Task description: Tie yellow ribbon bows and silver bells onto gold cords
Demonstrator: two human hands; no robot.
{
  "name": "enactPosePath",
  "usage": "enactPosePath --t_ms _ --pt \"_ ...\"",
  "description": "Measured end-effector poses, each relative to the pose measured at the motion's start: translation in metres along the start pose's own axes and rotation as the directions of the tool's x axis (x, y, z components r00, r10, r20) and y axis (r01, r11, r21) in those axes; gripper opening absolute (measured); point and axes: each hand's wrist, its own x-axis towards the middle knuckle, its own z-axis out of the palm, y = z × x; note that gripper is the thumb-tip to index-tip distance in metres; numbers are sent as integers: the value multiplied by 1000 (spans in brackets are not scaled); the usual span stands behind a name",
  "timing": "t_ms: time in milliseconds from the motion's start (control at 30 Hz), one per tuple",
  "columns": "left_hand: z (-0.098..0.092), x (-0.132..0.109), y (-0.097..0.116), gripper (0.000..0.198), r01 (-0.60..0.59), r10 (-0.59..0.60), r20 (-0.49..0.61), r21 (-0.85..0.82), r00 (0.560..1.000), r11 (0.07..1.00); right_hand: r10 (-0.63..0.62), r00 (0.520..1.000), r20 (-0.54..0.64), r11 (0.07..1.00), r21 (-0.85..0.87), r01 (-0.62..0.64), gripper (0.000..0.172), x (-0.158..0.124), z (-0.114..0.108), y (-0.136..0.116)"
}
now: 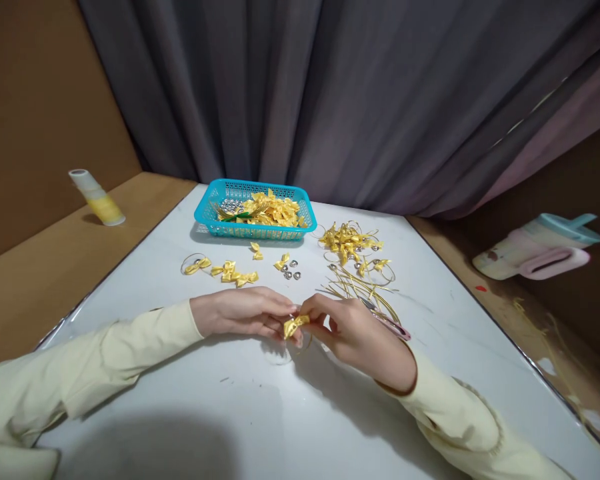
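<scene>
A small yellow satin bow [295, 327] is held up between my two hands, above the white table [180, 413]. My right hand [355, 333] pinches its right side between thumb and fingers. On the other side my left hand [247, 312] is closed behind and beside the bow, with fingertips almost meeting those of the right. A thin golden cord curls below the bow, partly hidden by the hands. Several loose yellow bows [236, 273] and silver bells [291, 269] lie just beyond my hands.
A blue basket [303, 233] holds yellow bows, silver pieces and green-tied cord. To the right lie a pile of corded bows [347, 241], loose golden cords [350, 287] and a pink-handled tool [393, 327]. A thread spool [100, 200] stands left; a tumbler [535, 247] stands right.
</scene>
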Motion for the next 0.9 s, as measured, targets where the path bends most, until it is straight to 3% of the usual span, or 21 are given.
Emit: enactPosePath --t_ms 167,300,400,467,533,600,700,800,900 --pt "-4 3 -1 13 -5 -1 -54 -114 999 993 140 988 70 936 316 -155 16 6 -5 1" --pt "-5 1 3 8 -21 19 -24 -71 1000 997 201 962 187 739 615 -274 35 11 -8 9" --pt "-5 -2 6 5 -41 40 -21 -34 999 999 212 941 263 621 708 -337 41 13 -12 12" --pt "-4 -4 8 7 -51 51 -5 -9 999 999 233 939 251 609 716 -343 35 13 -13 12" --pt "-3 -5 9 8 -41 41 14 19 999 999 266 948 177 684 658 -315 25 11 -12 10" --pt "-2 -5 9 8 -14 14 18 41 1000 999 268 963 25 831 500 -244 16 7 -8 7" --pt "-1 -5 8 6 9 -9 14 40 1000 999 101 966 -240 987 148 -66 9 0 4 0" --pt "-1 -3 6 5 18 -18 4 23 1000 1000 -184 911 -370 978 -162 132 17 -5 18 -2" --pt "-2 -2 5 4 19 -19 -12 12 1000 1000 -379 848 -369 872 -449 194 22 -6 29 1"
